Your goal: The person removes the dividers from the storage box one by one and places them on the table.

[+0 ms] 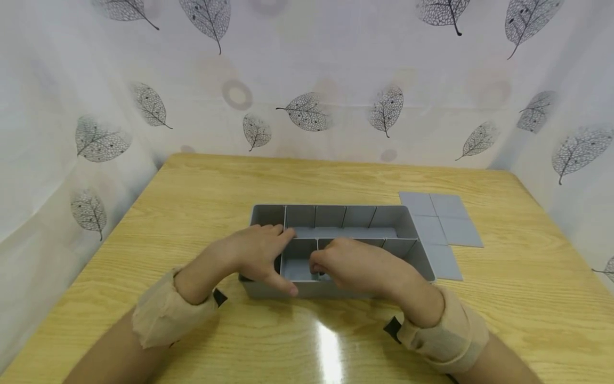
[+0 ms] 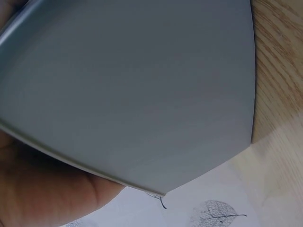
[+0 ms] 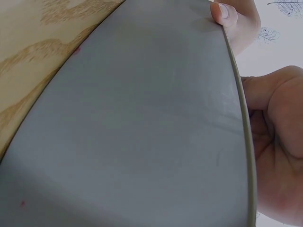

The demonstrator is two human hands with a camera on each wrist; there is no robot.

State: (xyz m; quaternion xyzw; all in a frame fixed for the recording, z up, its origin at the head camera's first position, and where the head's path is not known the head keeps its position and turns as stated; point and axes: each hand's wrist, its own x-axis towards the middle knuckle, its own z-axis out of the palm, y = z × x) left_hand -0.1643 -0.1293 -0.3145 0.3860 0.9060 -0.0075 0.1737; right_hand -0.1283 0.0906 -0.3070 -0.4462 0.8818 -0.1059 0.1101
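We see a plain grey box (image 1: 331, 290), its rim (image 3: 244, 113) paler and yellowish in the right wrist view, its wall there dotted with tiny red specks (image 3: 22, 203). The panels (image 1: 461, 231) are a lighter grey. Under them we find a honey-yellow table (image 1: 201, 197) with wavy wood grain. Our cuffs (image 1: 168, 314) are beige, their tabs (image 1: 219, 297) black. Behind, we face a whitish cloth (image 1: 336, 58) printed with black, lacy-veined leaves (image 1: 310, 113) and faint beige rings (image 1: 248, 94).

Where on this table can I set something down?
The wooden table is bare left of the gray box, behind it toward the curtain, and right of the gray panels. Those panels crowd the box's right side; the left hand and right hand are over it.
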